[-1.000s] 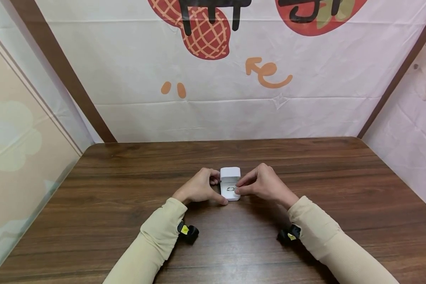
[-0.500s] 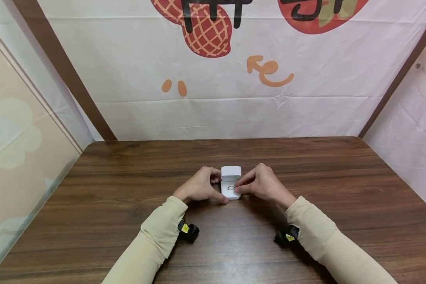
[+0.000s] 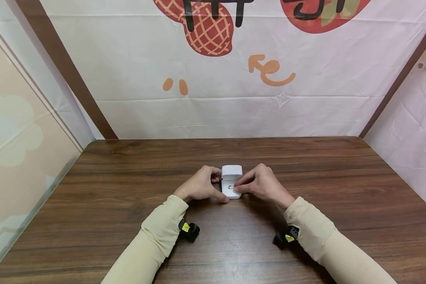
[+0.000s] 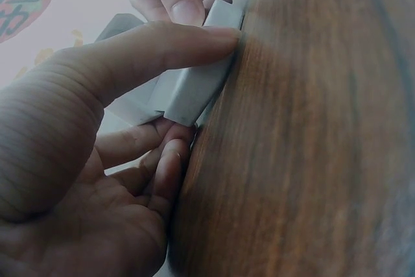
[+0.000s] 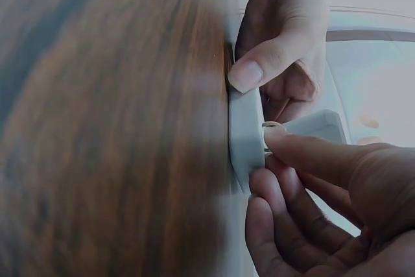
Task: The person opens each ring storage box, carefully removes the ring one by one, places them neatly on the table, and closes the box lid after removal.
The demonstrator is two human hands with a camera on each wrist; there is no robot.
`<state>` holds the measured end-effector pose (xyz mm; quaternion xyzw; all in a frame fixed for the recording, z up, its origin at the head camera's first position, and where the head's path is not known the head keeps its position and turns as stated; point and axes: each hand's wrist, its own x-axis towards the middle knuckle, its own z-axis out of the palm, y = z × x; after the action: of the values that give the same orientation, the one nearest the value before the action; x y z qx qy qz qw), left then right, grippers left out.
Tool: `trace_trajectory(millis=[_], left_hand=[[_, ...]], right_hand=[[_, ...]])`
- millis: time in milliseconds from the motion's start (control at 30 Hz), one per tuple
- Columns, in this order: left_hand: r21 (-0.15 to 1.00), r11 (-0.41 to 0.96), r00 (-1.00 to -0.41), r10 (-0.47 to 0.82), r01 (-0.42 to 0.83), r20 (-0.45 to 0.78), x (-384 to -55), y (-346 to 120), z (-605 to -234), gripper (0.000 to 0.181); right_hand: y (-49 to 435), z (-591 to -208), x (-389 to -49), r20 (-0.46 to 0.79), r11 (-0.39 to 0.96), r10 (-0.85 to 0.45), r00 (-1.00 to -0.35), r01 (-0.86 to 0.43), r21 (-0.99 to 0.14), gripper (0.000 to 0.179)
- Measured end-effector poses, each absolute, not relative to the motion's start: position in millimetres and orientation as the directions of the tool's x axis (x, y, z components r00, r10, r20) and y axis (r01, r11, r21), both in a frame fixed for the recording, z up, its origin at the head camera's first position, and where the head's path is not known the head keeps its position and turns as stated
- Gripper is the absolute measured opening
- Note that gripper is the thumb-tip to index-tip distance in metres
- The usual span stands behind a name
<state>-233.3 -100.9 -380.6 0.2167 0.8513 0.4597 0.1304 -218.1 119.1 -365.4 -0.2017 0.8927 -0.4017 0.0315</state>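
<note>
A small white ring box (image 3: 231, 171) stands on the table with its lid raised. My left hand (image 3: 201, 184) grips the box from the left. Its thumb lies along the front of the base, and its other fingers are bent at the back near the hinge. From the right, my right hand (image 3: 264, 187) pinches a thin metal ring (image 5: 273, 124) at the box's insert. In the right wrist view the thumb covers part of the ring, and the index fingertip behind it is hidden. Whether the ring's lower edge sits in the slot, I cannot tell.
The brown wood-grain table (image 3: 127, 165) extends around both hands. Behind it hangs a white printed cloth (image 3: 227, 114), with more cloth on the left and right. A black camera is strapped to each wrist, just above the tabletop.
Both hands stay almost in place at the box. The ring's outline looks narrower and more tilted than before, between the right fingertips. The head view has shifted slightly.
</note>
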Motion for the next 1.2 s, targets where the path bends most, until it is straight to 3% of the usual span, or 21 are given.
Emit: trace_trajectory(millis=[1000,1200], left_hand=[[0.838,0.49,-0.871,0.489,0.239,-0.037,-234.8,-101.9,-379.2,0.056],[0.836,0.488,-0.866,0.499,0.25,-0.032,-237.9,-103.9,-377.7,0.057]], right_hand=[[124.0,-361.7,-218.3,0.08,0.556,-0.421,-0.903,-0.327,-0.764,0.005],[127.6,-353.4,-220.8,0.003,0.512,-0.467,-0.884,-0.273,-0.815,0.005]])
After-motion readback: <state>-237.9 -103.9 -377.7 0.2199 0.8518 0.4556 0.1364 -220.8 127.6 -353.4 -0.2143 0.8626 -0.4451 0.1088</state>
